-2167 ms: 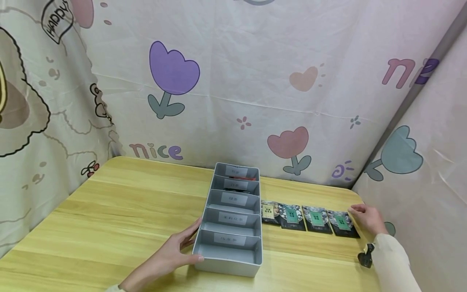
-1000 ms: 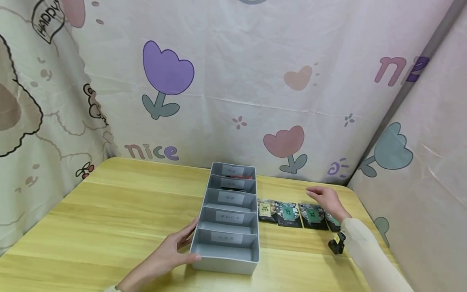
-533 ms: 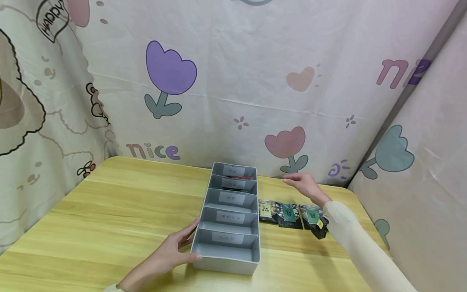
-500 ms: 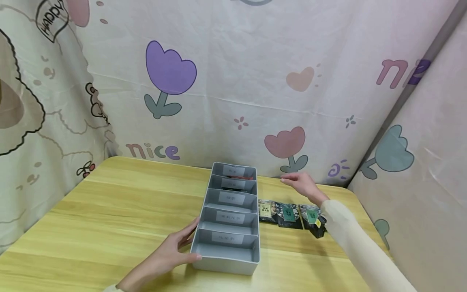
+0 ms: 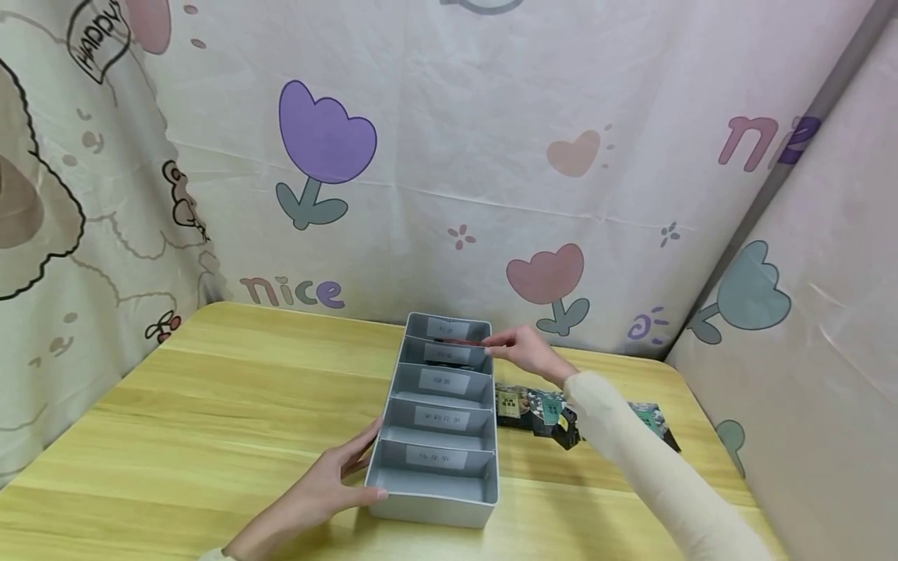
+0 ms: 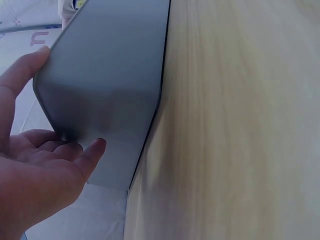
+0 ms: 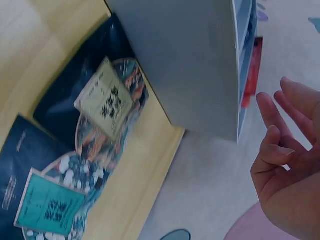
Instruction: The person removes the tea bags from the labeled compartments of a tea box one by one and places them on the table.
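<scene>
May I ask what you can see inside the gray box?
In the gray box, the farthest compartment holds a red packet and the next something dark; dividers cover their lower parts. The nearer three show nothing in their visible parts.

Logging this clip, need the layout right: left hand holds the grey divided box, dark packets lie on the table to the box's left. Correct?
One fix: the dark packets lie on the table to the box's right, as the head view shows. The left hand does hold the grey divided box.
</scene>
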The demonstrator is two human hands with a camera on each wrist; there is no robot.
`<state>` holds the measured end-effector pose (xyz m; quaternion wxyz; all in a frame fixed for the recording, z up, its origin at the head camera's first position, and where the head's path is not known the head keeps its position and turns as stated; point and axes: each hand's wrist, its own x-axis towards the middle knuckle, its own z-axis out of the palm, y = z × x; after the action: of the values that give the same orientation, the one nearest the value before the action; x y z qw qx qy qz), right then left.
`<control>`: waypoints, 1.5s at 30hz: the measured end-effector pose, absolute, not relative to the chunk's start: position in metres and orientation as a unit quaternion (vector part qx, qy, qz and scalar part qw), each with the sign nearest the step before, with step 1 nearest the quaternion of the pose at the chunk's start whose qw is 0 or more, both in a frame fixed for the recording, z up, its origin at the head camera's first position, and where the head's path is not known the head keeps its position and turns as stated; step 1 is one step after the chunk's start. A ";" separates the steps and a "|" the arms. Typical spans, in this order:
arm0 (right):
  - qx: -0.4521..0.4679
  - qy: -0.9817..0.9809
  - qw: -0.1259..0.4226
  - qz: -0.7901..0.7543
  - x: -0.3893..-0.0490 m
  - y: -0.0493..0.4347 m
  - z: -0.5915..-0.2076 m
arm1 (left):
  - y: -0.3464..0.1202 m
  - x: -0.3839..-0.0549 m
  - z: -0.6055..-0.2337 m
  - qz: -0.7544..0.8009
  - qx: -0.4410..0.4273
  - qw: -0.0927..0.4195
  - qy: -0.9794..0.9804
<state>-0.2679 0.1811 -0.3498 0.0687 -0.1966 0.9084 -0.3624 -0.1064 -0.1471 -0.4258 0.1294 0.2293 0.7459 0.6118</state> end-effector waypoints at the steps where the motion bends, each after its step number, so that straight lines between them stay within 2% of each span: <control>1: -0.204 0.907 0.069 -0.361 -0.267 0.179 -0.352 | -0.147 -0.106 -0.426 0.611 0.229 0.129 0.747; 8: -0.252 0.903 0.063 -0.342 -0.264 0.166 -0.364 | -0.149 -0.106 -0.427 0.601 0.228 0.123 0.756; 17: -0.249 0.901 0.056 -0.352 -0.254 0.156 -0.380 | -0.149 -0.104 -0.428 0.604 0.231 0.132 0.751; 24: -0.273 0.903 -0.011 -0.331 -0.248 0.152 -0.384 | -0.149 -0.104 -0.428 0.607 0.234 0.128 0.749; 33: -0.301 0.901 -0.065 -0.307 -0.245 0.154 -0.385 | -0.149 -0.106 -0.428 0.606 0.241 0.122 0.749; 38: -0.312 0.896 -0.079 -0.305 -0.245 0.156 -0.386 | -0.149 -0.106 -0.427 0.601 0.239 0.123 0.753; 45: -0.309 0.887 -0.072 -0.336 -0.245 0.159 -0.388 | -0.148 -0.106 -0.427 0.599 0.238 0.125 0.754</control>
<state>-0.2453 0.1592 -0.3877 -0.0718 -0.3091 0.8867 -0.3362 -0.1055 -0.1482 -0.4270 0.1254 0.2375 0.7540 0.5995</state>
